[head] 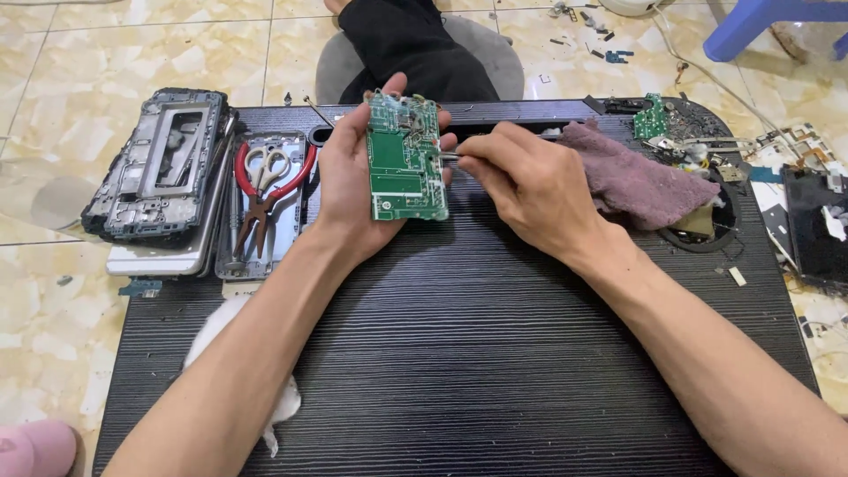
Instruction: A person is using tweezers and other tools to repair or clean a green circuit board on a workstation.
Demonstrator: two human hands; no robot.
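Green circuit board (pixel 406 159) held upright above tabletop's (pixel 459 353) far edge, long axis vertical | left hand (pixel 349 181) grip clamped on it | right hand (pixel 530 185) grip pinches thin tool (pixel 449 156) touching board's right edge

Open ribbed tabletop (pixel 459 353) near the body; red-handled scissors (pixel 265 190) left, purple cloth (pixel 632 177) right.

Screens, one item: flat rectangular black glass phone display panel (pixel 817 221), lying at the 3 o'clock edge of view, partly on the pale tiled floor beside the desk's right end; dark and unlit, white patch on its face, partly cut off by the frame. Packages, labels, signs: none visible.
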